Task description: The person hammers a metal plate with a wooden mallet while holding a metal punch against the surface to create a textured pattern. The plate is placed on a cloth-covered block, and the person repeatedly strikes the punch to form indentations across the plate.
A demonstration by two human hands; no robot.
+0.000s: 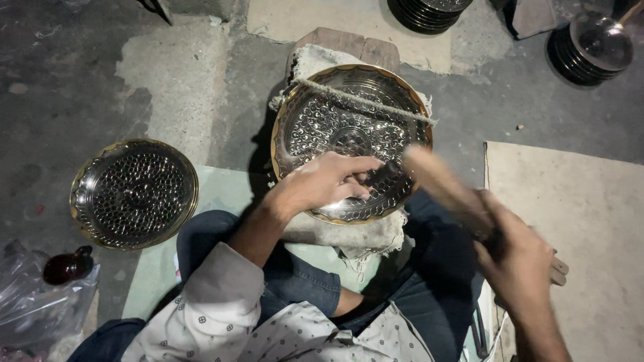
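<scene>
Seated worker embossing a metal plate, viewed from above, described from left to right.

At 8 o'clock, a crumpled clear plastic bag [33, 302] lies on the grey concrete floor [87, 60], with a small dark red rounded bottle [66, 266] resting on it. At 9 o'clock sits a round, dimpled, silver-coloured metal bowl with a brass-coloured rim [134, 193], well apart from the worker's hands.

At centre, towards 12 o'clock, a large round embossed silver-coloured metal plate with a scalloped golden rim [335, 121] rests tilted on a frayed off-white cloth pad [349, 234], which lies over the worker's blue denim-clad lap. A rough twisted cord [365, 102] runs across the upper part of the plate. Behind the plate, a reddish block [352, 43] props it.

The left hand [329, 181], in a patterned white sleeve, is closed around a short dark metal punch [384, 173], whose tip meets the lower part of the plate's face.

At 3 to 4 o'clock, the right hand [520, 261] is clenched on a pale wooden mallet handle [439, 181], blurred by motion, its far end just beside the punch.

At 4 o'clock lies a flat beige board [590, 214]. At 1 and 2 o'clock stand two stacks of dark round bowls [583, 50].
</scene>
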